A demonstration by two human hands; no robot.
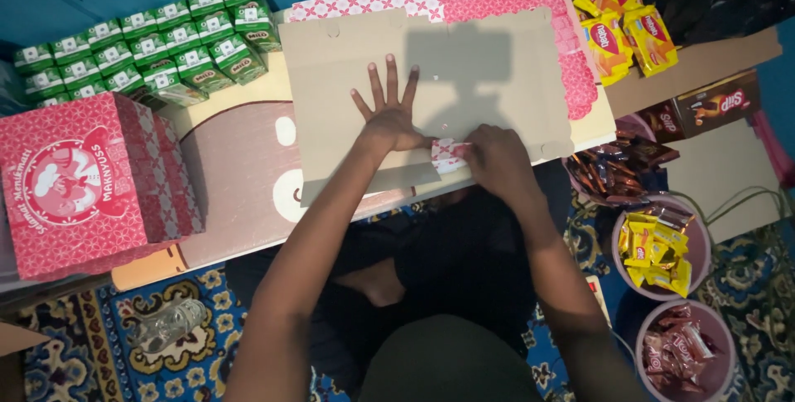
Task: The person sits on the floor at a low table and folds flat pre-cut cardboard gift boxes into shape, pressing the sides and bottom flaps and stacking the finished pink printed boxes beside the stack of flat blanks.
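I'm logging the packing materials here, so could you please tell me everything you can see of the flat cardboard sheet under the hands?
The cardboard sheet is a flattened box blank, plain brown inside, lying face up on the low table. A pink-and-white patterned outer side shows along its top and right edges. The left hand presses flat on it, fingers spread. The right hand folds a small patterned flap at its near edge.
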